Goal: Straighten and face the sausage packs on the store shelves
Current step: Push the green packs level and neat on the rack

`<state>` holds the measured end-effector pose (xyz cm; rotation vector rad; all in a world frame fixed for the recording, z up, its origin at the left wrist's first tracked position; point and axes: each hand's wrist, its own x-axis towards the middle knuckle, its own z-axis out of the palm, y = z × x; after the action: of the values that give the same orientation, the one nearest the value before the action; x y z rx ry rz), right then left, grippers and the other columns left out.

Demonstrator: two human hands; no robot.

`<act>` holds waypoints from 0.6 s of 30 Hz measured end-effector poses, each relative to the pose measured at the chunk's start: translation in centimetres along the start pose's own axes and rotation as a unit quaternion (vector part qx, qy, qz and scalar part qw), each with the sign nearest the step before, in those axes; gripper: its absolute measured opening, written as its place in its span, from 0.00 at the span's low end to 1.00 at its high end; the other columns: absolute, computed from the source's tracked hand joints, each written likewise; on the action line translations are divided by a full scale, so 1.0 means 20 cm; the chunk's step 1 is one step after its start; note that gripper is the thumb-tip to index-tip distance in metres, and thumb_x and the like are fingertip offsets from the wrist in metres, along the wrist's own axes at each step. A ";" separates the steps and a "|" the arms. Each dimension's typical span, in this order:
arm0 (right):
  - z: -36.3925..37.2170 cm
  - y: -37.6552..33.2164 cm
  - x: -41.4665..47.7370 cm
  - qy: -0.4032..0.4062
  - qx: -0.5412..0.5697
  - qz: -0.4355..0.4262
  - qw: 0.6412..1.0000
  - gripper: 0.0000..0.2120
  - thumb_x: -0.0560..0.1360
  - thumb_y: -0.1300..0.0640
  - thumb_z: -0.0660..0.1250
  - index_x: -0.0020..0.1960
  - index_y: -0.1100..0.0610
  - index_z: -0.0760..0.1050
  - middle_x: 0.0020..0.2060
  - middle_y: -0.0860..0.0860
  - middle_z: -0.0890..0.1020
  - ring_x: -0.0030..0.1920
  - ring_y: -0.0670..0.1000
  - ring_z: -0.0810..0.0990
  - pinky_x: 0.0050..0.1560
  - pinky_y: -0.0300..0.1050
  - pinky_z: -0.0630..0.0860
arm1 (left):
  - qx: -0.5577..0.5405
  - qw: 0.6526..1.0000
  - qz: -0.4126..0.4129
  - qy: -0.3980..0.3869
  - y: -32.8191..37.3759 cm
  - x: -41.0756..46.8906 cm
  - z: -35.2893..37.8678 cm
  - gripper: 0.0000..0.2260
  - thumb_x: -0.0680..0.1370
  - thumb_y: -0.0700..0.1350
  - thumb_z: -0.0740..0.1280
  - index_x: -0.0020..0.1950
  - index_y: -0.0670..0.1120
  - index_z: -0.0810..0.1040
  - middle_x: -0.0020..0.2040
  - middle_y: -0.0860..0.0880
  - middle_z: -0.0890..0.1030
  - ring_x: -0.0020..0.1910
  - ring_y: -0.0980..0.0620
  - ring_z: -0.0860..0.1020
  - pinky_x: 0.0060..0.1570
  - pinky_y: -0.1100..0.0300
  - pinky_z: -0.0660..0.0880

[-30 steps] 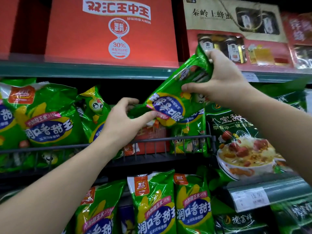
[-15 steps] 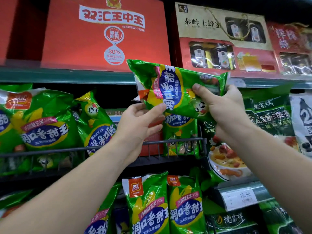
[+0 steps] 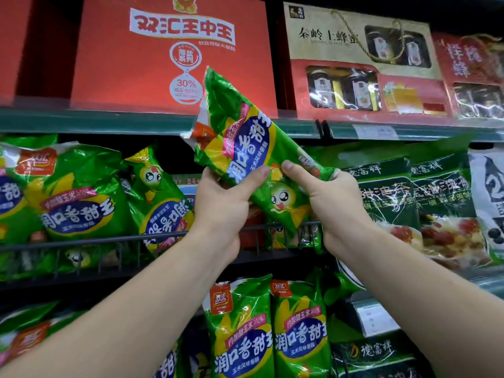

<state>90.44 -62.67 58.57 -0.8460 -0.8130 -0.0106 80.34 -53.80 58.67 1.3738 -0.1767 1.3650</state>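
The left hand [image 3: 226, 203] and right hand [image 3: 327, 205] are both grasping one pack [image 3: 245, 137], thumbs lying on its front. It is hanging tilted, top leaning up and left, label facing near, just in front of the rack [image 3: 95, 240]. The rack is holding more green packs, and one flipped pack [image 3: 161, 205] left of the hands is standing upside down. The top shelf [image 3: 95, 122] is carrying a red box [image 3: 169, 55] and a gift box [image 3: 327, 36] showing jars [image 3: 341, 88]. Below, two lower packs [image 3: 240, 328] are standing upright, touching.
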 end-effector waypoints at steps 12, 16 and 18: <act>0.01 -0.03 0.00 -0.073 -0.233 -0.224 0.944 0.24 0.70 0.53 0.77 0.63 0.46 0.72 0.52 0.44 0.81 0.53 0.46 0.80 0.51 0.54 0.81 | 0.162 0.978 0.120 -0.059 0.12 0.10 -0.11 0.13 0.70 0.40 0.78 0.48 0.53 0.81 0.47 0.53 0.86 0.50 0.54 0.83 0.46 0.61 0.80; 0.04 0.02 0.02 -0.073 -0.234 -0.230 0.942 0.19 0.72 0.53 0.75 0.60 0.46 0.74 0.49 0.44 0.81 0.53 0.46 0.80 0.51 0.54 0.81 | 0.191 0.973 0.122 -0.051 0.11 0.13 -0.14 0.14 0.70 0.40 0.78 0.51 0.52 0.80 0.48 0.54 0.85 0.50 0.55 0.83 0.51 0.57 0.80; 0.05 0.03 0.02 -0.074 -0.243 -0.227 0.940 0.17 0.74 0.51 0.74 0.60 0.46 0.74 0.50 0.44 0.81 0.53 0.44 0.79 0.53 0.50 0.80 | 0.206 0.970 0.118 -0.049 0.10 0.15 -0.16 0.14 0.70 0.40 0.78 0.51 0.52 0.80 0.48 0.54 0.85 0.49 0.56 0.82 0.51 0.58 0.79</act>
<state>90.33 -61.36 58.86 -1.1136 -1.1587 -0.5834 78.01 -50.49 61.05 1.8147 -0.1291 1.5929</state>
